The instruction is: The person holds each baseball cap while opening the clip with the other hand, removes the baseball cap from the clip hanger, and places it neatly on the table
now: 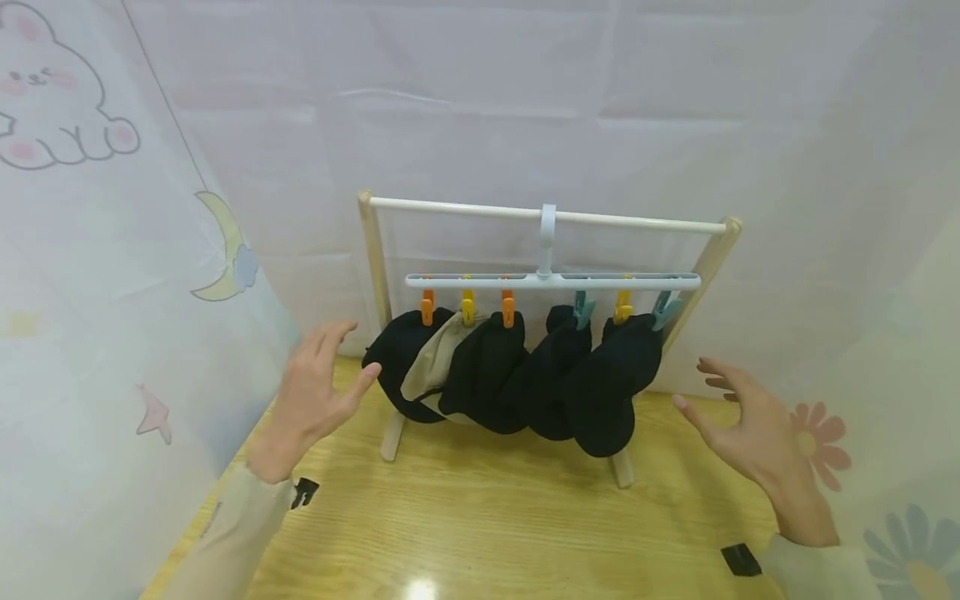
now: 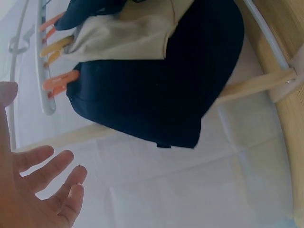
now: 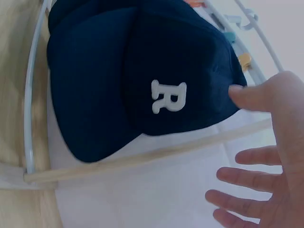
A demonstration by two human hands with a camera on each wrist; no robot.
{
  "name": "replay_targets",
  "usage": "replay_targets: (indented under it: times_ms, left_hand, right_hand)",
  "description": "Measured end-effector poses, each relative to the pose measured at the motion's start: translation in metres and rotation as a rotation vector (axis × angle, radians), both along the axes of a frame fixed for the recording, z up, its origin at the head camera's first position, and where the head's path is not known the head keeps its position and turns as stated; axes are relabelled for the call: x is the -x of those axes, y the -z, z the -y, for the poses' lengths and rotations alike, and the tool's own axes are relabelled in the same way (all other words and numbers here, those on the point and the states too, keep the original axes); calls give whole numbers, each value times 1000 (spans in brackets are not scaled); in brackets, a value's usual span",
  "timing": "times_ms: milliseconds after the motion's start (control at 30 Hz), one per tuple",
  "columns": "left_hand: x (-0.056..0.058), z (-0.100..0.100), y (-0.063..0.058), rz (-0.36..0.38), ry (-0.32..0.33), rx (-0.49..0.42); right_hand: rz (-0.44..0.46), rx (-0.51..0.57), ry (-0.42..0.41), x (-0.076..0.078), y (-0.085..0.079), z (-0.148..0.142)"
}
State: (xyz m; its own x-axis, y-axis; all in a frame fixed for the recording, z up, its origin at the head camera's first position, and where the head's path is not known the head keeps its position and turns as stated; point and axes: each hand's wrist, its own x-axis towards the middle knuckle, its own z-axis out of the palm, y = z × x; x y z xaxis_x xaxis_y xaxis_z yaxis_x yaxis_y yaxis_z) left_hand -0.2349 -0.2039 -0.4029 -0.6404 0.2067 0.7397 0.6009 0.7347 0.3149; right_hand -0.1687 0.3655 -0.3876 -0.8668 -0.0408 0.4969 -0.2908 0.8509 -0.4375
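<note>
Several dark baseball caps (image 1: 487, 375) and one with beige panels (image 1: 431, 367) hang in a row from a pale blue hanger (image 1: 480, 282). Orange pegs (image 1: 427, 310), yellow pegs (image 1: 623, 307) and teal pegs (image 1: 663, 312) grip their tops. My left hand (image 1: 311, 396) is held up beside the leftmost dark cap (image 2: 137, 95), fingers spread and holding nothing. On the other side, my right hand (image 1: 753, 429) is raised with its fingers extended, apart from the caps in the head view. A white letter R marks the navy cap (image 3: 199, 52) nearest it.
The hanger hooks over the white rod (image 1: 637, 222) of a small rack with wooden posts (image 1: 375, 258) and feet. It stands on a wood-grain table (image 1: 465, 517). Pale printed cloth (image 1: 480, 100) surrounds the table at the back and sides.
</note>
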Motion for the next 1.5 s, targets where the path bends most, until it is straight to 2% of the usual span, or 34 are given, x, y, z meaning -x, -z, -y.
replay_targets:
  times_ms: [167,367,633,833,1133,1500]
  left_hand:
    - [-2,-13,-2,2,46,-68]
    - [-3,-28,-4,-29,115,-76]
    - [-6,-47,-7,-28,189,-96]
    - [-5,-61,-14,-18,242,-118]
    - [-2,-83,-27,-86,338,-148]
    - [-4,-109,-35,-49,415,-161]
  right_hand:
    - [-101,78,-60,5,-5,5]
    - [-150,110,-117,12,-17,12]
    - [-143,179,-130,19,-24,21]
    - [-147,252,-149,25,-29,24]
    - [-130,231,-166,31,-34,28]
    - [-144,238,-173,35,-39,32]
